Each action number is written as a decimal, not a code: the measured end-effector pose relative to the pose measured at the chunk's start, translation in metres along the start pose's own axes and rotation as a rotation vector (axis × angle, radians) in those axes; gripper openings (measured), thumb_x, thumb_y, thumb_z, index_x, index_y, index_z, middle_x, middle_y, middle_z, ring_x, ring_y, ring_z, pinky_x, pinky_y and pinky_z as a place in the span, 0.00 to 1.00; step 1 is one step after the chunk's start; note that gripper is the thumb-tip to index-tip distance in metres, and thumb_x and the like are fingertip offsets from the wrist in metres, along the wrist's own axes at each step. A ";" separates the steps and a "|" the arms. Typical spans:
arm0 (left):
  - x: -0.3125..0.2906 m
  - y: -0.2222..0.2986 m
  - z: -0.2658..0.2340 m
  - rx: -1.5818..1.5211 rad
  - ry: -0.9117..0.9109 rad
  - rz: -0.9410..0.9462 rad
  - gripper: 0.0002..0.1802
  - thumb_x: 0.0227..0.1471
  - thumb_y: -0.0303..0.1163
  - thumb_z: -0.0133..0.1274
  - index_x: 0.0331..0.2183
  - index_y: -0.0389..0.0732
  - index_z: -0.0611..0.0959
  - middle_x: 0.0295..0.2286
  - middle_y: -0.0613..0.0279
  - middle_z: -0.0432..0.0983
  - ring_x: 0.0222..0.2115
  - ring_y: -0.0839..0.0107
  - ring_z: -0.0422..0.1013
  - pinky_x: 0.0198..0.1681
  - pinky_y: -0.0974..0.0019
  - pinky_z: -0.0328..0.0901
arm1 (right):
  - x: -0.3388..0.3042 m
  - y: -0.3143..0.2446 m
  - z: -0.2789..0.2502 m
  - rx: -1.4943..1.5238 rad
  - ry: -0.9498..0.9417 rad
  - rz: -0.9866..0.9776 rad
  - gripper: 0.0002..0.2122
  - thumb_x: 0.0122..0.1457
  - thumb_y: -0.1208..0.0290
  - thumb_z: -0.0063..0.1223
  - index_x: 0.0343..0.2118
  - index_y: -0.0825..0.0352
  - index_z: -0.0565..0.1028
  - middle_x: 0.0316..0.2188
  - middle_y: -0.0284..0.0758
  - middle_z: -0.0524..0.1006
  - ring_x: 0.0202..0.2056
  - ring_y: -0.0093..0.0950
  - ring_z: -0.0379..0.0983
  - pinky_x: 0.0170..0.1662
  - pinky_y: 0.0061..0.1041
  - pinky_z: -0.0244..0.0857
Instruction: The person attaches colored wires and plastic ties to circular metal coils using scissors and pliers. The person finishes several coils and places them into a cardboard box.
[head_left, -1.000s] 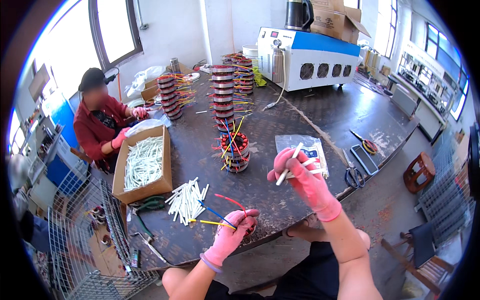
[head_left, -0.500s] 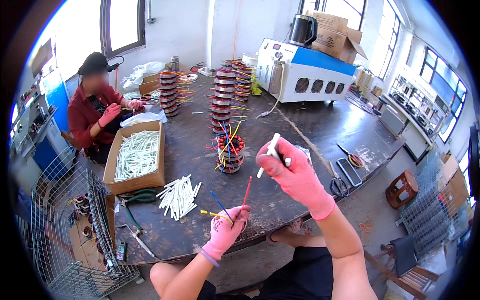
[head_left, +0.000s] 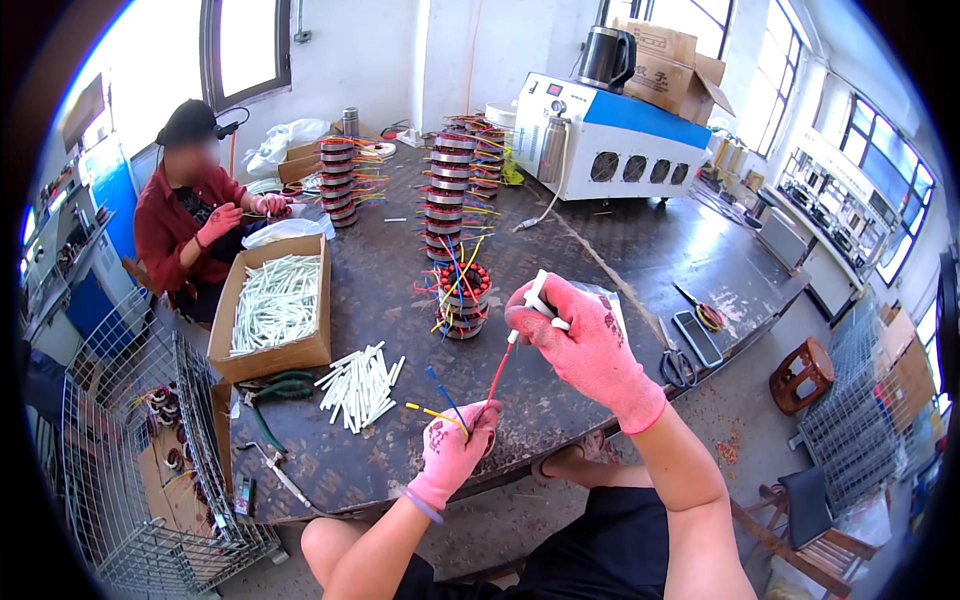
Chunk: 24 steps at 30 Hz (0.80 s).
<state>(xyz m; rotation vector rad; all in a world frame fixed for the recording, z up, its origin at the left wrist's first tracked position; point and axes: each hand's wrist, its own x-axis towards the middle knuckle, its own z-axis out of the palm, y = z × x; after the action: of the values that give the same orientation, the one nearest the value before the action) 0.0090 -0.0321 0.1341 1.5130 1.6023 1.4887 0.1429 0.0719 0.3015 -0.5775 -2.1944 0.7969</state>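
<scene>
The left hand (head_left: 452, 450), in a pink glove with dark printed marks on the back, is closed, thumb and fingers pinching a red wire (head_left: 498, 372); a blue wire (head_left: 443, 393) and a yellow wire (head_left: 437, 414) stand out from the same grip. The right hand (head_left: 590, 345), gloved alike and also marked with dark print, has thumb and fingers pressed together on several white tubes (head_left: 540, 285). The upper end of the red wire meets one of these tubes just below the right fingertips; whether it is inserted cannot be told.

A loose tube pile (head_left: 358, 388) lies on the dark table (head_left: 370, 280) to the left of the left hand, near an open box (head_left: 280, 357) filled with similar tubes. Beyond the hands stands a short stack of wound cores (head_left: 463, 325) with coloured leads.

As to writing, a carton (head_left: 660, 75) on the white and blue machine (head_left: 625, 145) carries dark printed characters on its side. Lettering beside the machine's red display is too small to read.
</scene>
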 end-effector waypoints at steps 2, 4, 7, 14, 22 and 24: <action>0.001 -0.004 0.002 0.009 0.027 0.059 0.10 0.56 0.27 0.52 0.40 0.36 0.82 0.22 0.63 0.76 0.20 0.73 0.73 0.25 0.70 0.66 | 0.000 -0.006 -0.002 -0.078 -0.013 -0.013 0.05 0.60 0.70 0.55 0.32 0.67 0.75 0.21 0.27 0.73 0.22 0.12 0.64 0.25 0.16 0.59; 0.001 -0.009 0.004 0.048 0.057 0.135 0.10 0.56 0.27 0.52 0.40 0.36 0.83 0.22 0.63 0.76 0.20 0.73 0.73 0.25 0.70 0.67 | -0.002 -0.008 -0.002 -0.054 -0.039 0.033 0.06 0.59 0.70 0.56 0.31 0.67 0.75 0.21 0.27 0.74 0.22 0.12 0.64 0.25 0.17 0.59; 0.000 -0.020 0.004 0.100 0.101 0.247 0.10 0.55 0.27 0.52 0.39 0.37 0.83 0.23 0.62 0.77 0.20 0.71 0.74 0.26 0.69 0.67 | -0.004 -0.006 0.005 -0.069 -0.078 0.056 0.07 0.59 0.70 0.58 0.31 0.67 0.75 0.21 0.27 0.74 0.21 0.12 0.64 0.24 0.17 0.59; -0.002 -0.030 0.007 -0.090 0.014 0.106 0.07 0.52 0.24 0.52 0.35 0.35 0.81 0.24 0.57 0.77 0.25 0.63 0.74 0.30 0.65 0.68 | -0.033 0.035 0.044 0.179 -0.263 0.334 0.09 0.60 0.67 0.57 0.34 0.70 0.77 0.24 0.32 0.79 0.29 0.15 0.74 0.32 0.19 0.66; 0.000 -0.028 0.002 -0.131 0.044 0.143 0.10 0.56 0.27 0.50 0.37 0.33 0.82 0.21 0.61 0.74 0.21 0.72 0.72 0.27 0.68 0.66 | -0.052 0.065 0.027 0.595 -0.026 0.264 0.20 0.70 0.55 0.41 0.49 0.68 0.75 0.34 0.29 0.76 0.34 0.18 0.70 0.41 0.22 0.66; 0.000 -0.025 0.004 -0.141 0.031 0.118 0.10 0.57 0.28 0.50 0.37 0.33 0.82 0.21 0.62 0.74 0.20 0.72 0.72 0.27 0.69 0.65 | -0.056 0.074 0.026 0.711 -0.029 0.320 0.19 0.70 0.58 0.42 0.51 0.69 0.74 0.36 0.29 0.76 0.36 0.18 0.70 0.43 0.20 0.66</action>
<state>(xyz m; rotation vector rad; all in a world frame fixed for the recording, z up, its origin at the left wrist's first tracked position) 0.0026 -0.0259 0.1107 1.5347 1.4144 1.6600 0.1712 0.0807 0.2097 -0.5460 -1.6835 1.6582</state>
